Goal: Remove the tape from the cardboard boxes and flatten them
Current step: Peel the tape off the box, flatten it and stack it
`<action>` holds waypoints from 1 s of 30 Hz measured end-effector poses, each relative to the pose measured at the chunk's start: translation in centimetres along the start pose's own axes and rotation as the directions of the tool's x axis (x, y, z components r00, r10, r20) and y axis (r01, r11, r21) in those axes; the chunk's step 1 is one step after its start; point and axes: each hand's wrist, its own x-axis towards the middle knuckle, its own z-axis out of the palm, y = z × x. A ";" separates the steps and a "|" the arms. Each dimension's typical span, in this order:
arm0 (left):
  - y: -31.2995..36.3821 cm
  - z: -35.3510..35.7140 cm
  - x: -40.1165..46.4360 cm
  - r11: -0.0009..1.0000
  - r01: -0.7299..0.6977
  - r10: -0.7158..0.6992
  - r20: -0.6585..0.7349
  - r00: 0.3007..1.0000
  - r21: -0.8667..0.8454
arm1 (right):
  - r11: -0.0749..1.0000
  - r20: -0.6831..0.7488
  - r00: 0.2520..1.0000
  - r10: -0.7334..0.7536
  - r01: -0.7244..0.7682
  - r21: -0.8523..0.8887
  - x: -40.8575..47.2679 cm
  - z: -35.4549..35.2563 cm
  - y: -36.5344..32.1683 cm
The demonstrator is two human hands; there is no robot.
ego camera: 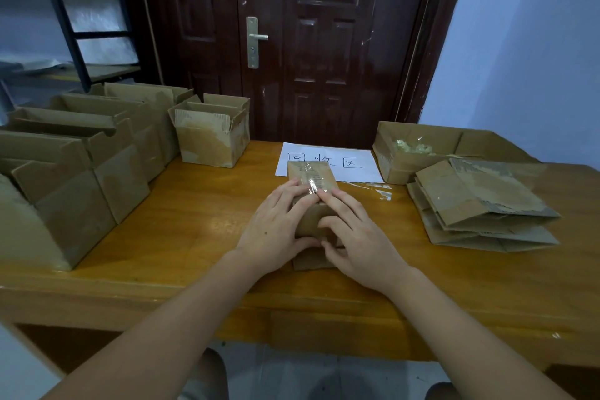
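A small taped box point(310, 185) lies at the middle of the desk point(181, 230), its far end overlapping a white sheet point(354, 159). Both hands are on it. The left hand point(276, 234) lies over the box's left side, fingers spread along the top and thumb curled against the near end. The right hand point(360, 237) covers the right side, its forefinger pressing on a shiny strip of tape point(313, 187) that runs over the top edge, thumb tucked at the near end; each grip wraps the box loosely.

On the left of the desk stands a row of open boxes point(81, 156), flaps up; what is inside them cannot be seen. Another open box point(211, 136) stands apart, nearer the door point(292, 42). At the far right an open tray box point(418, 149) holds a crumpled wad of used tape point(412, 147). In front of it lies a stack of flattened boxes point(480, 204), their faces scuffed where tape came off. A loose clear strip point(378, 190) lies on the desk between the sheet and the stack.

The sheet bears three large handwritten Chinese characters, 回收区. Small print on the taped box's top is too blurred to read.
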 end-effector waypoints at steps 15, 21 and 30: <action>-0.4 -1.6 0.2 0.998 -0.048 0.046 0.038 0.998 0.040 | 0.999 -0.054 0.998 0.043 -0.044 -0.009 0.1 0.0 -0.6; 0.1 -2.0 0.4 0.992 -0.113 0.114 -0.014 0.993 0.061 | 0.999 -0.034 0.998 0.054 -0.054 0.006 0.1 -0.3 -0.5; 0.4 -1.6 -0.5 0.971 -0.233 0.236 -0.074 0.969 0.051 | 0.994 0.045 0.994 0.095 -0.097 0.050 0.4 -0.5 -0.1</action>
